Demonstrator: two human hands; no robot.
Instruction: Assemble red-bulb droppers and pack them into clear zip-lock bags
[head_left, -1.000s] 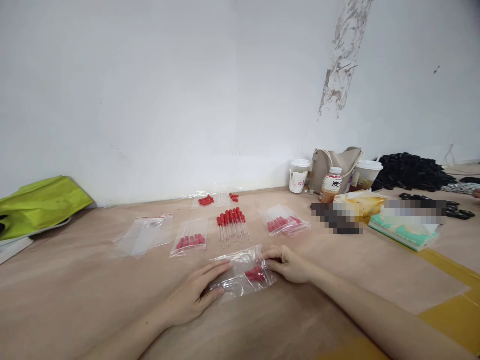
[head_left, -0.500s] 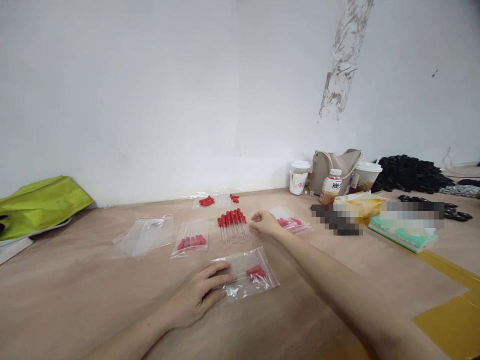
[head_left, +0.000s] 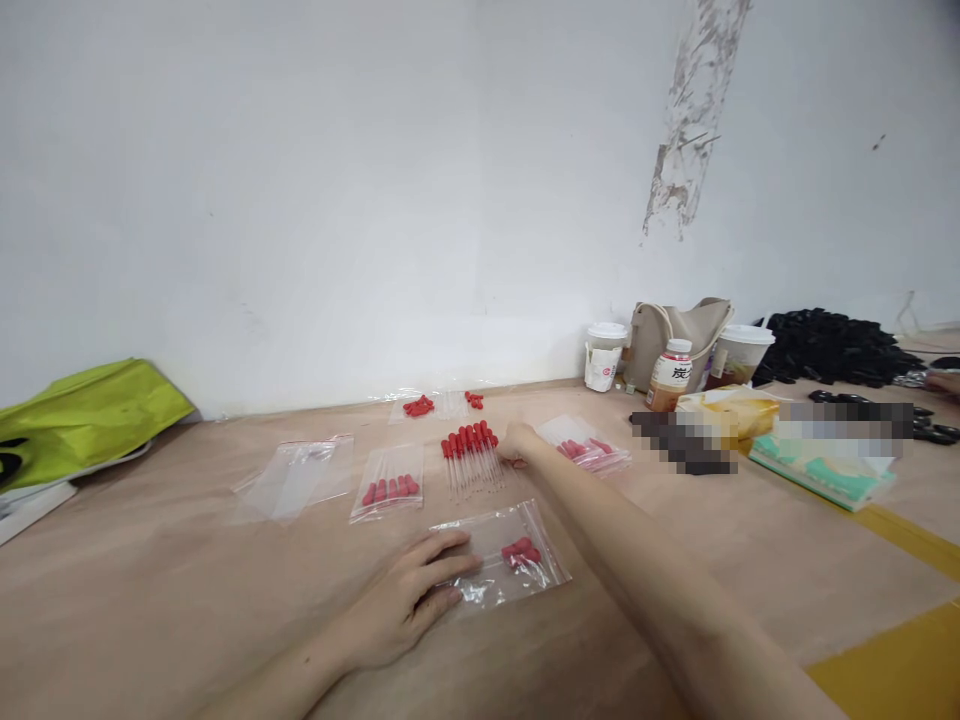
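Note:
A clear zip bag point(head_left: 487, 590) holding several red-bulbed droppers point(head_left: 521, 552) lies on the brown paper. My left hand point(head_left: 416, 590) rests on its left end, fingers stretched out and apart. Beyond it, a row of loose droppers point(head_left: 470, 455) with red rubber bulbs and thin clear stems lies side by side. At the right end of that row is my right hand point(head_left: 519, 442), its fingers curled in. The fingertips are mostly hidden, so what they grip cannot be made out. Left of the row, a filled zip bag point(head_left: 386, 485) lies flat.
Flat clear bags point(head_left: 304, 480) lie at left, near a yellow-green bag point(head_left: 82, 415). More packed droppers point(head_left: 585, 448) lie right of the row; red bulbs point(head_left: 418, 406) lie by the wall. Cups, a bottle point(head_left: 670, 375), a tissue pack point(head_left: 821, 470) and a black heap point(head_left: 832, 345) stand farther right.
My right hand has shifted slightly in toward the droppers' right end, and its fingers have turned inward, more out of sight. My left hand stays on the bag. The whole view has shifted slightly.

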